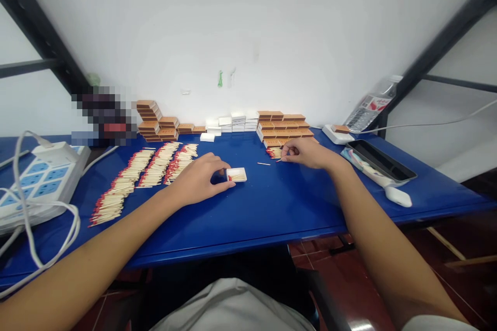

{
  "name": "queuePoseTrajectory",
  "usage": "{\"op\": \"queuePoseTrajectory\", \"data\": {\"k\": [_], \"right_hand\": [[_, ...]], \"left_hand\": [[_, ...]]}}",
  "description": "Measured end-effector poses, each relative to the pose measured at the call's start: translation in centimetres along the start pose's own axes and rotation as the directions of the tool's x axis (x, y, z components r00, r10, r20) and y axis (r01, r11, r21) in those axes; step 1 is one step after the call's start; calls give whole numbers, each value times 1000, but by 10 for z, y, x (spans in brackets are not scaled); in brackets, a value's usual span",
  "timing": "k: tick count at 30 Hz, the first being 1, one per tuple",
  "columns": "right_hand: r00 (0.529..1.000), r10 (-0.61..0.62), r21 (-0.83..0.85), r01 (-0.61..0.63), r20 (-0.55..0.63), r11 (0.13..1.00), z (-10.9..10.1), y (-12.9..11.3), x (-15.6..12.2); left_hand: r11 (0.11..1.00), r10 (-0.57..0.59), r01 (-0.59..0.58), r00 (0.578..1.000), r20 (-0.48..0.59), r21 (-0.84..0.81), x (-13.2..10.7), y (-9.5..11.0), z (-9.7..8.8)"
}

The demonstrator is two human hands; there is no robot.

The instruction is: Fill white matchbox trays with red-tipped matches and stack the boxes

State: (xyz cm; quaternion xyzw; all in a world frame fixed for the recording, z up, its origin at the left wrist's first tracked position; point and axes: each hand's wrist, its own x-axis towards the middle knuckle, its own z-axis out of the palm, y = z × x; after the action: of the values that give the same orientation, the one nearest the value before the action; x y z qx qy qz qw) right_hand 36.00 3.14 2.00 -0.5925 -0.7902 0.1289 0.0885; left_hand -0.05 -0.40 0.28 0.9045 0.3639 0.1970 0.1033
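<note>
My left hand (200,178) grips a small white matchbox tray (241,177) between thumb and fingers, just above or on the blue tabletop. A few red-tipped matches lie inside the tray. Over to the right, my right hand (305,152) has its thumb and forefinger pinched around a match (278,160) whose red end shows. Right beside those fingertips is a small heap of matches (273,152). One loose match (264,164) lies flat between the two hands. Three long rows of matches (157,165) spread out left of my left hand.
Brown matchboxes (285,126) are stacked against the wall, with another stack (148,119) at left. White trays (237,123) stand between them. A power strip (46,176) with cables is far left. At right are a plastic bottle (373,106), a phone-like black object (382,160) and a white charger (398,196).
</note>
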Motion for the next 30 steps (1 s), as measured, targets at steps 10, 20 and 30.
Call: {"op": "queuePoseTrajectory", "data": {"k": [10, 20, 30], "right_hand": [[1000, -28, 8, 28, 11, 1000, 2, 3, 3], [999, -14, 22, 13, 28, 1000, 1, 3, 1], [997, 22, 64, -28, 80, 998, -2, 0, -3]], "left_hand": [[1000, -3, 3, 1000, 5, -3, 0, 0, -1], [1000, -4, 4, 1000, 18, -2, 0, 1, -2], [1000, 5, -5, 1000, 4, -9, -1, -1, 0]]}}
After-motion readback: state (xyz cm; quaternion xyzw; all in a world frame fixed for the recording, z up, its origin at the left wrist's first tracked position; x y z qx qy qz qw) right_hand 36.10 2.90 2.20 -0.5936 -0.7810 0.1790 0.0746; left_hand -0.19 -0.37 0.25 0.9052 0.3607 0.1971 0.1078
